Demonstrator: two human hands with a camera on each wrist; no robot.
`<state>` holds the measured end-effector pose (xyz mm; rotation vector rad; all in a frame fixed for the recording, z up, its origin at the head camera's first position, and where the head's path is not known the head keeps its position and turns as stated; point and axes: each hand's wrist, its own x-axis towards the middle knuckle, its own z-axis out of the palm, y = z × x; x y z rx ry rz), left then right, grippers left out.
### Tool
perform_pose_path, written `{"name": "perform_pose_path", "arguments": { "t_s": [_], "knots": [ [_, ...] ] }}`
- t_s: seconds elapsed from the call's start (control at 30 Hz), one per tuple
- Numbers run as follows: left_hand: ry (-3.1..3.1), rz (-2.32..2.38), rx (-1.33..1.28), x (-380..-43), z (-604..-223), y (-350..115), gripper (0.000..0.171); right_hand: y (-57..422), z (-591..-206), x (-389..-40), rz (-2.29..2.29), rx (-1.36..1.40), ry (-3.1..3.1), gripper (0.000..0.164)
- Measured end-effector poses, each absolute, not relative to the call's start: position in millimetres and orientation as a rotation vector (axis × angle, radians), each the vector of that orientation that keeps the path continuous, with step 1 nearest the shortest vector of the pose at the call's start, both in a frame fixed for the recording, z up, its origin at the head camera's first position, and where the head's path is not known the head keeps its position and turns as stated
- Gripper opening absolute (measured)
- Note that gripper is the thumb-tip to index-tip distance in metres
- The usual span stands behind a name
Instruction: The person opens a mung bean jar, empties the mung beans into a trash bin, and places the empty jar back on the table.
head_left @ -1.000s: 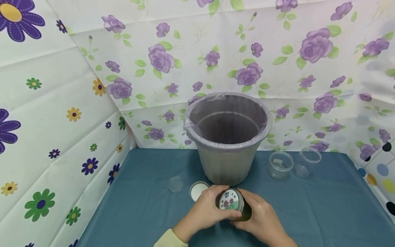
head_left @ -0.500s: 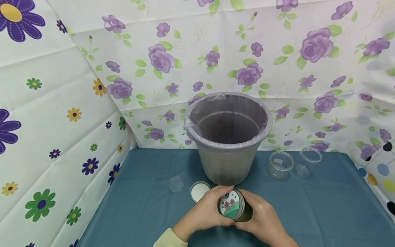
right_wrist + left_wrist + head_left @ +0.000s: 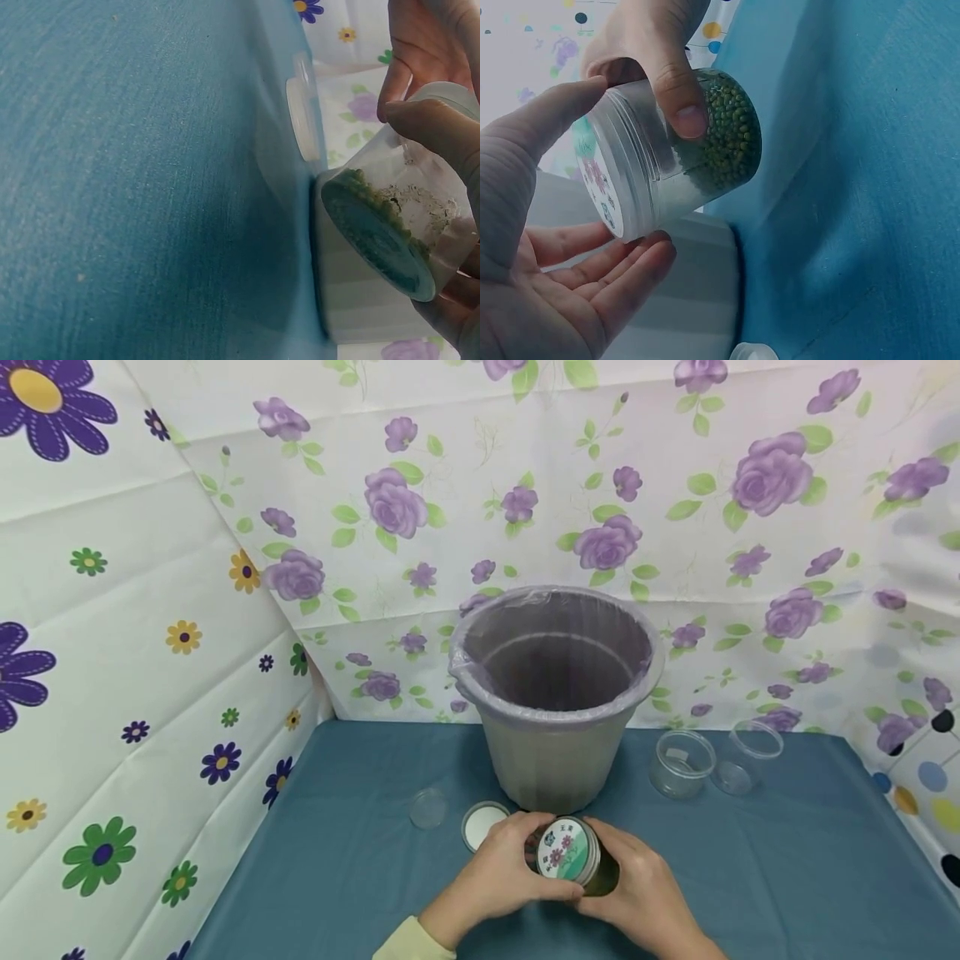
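Between both hands, a clear jar (image 3: 724,142) of small green beans is held tilted, close in front of the bucket. Its screw lid (image 3: 564,850) bears a round label with pink flowers and faces up and left. My left hand (image 3: 506,870) grips this lid at its edge, thumb on one side and fingers on the other. The right hand (image 3: 645,883) holds the jar's body from the other side, its thumb (image 3: 682,101) pressed along the wall. In the right wrist view, the beans gather toward the jar's base (image 3: 379,236).
A grey bucket (image 3: 555,760) with a clear plastic liner stands behind the hands. A loose lid (image 3: 483,827), white inside, and a thin clear disc (image 3: 428,808) lie to the left on the blue cloth (image 3: 337,877). Two clear containers, one short (image 3: 678,774) and one taller (image 3: 738,768), stand at right.
The left fingers and thumb have shifted around the lid's edge, and its label is turned slightly. The right hand keeps its hold on the jar at nearly the same place.
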<state>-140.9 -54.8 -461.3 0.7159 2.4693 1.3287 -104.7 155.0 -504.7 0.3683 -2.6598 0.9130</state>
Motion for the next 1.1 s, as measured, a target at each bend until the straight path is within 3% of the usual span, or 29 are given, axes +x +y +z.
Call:
{"name": "perform_pose_path", "arguments": {
  "t_s": [0.33,0.67,1.1],
  "knots": [
    [2.491,1.087,1.021,-146,-462,-56,0.105,161,-506,-107,0.960,0.395,-2.614,0.087],
    [2.368,1.262,0.913,-149,-461,-56,0.080,160,-508,-106,0.985,0.380,-2.650,0.087],
    [2.469,1.298,0.562,-145,-462,-46,0.081,159,-506,-107,0.927,0.300,-2.710,0.090]
  ]
}}
